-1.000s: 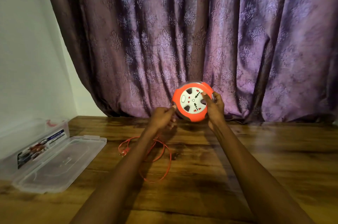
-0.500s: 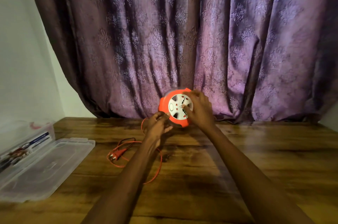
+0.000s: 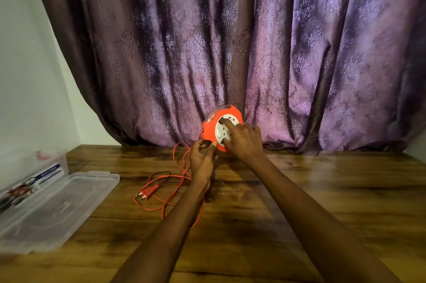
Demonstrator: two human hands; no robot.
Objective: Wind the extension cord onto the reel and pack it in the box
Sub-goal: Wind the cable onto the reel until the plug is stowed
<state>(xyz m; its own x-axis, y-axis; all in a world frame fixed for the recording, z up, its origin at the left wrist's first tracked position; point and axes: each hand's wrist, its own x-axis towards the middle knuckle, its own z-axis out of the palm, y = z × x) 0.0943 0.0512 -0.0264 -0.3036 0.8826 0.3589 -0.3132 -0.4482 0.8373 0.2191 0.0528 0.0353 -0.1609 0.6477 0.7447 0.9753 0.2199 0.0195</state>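
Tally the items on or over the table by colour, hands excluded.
Orange: 3 - reel, cord, plug
Clear plastic: 2 - box, lid
Total: 5

reel [image 3: 211,130]: turned more edge-on | right hand [image 3: 242,140]: forefinger now across white face | cord [image 3: 179,181]: slack shorter

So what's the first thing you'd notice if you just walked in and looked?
The bright orange reel, held up in the middle before the purple curtain, with the right hand on its white face and the left hand at its lower edge. Then the loose orange cord and its plug on the wooden table, and the open clear box at the left.
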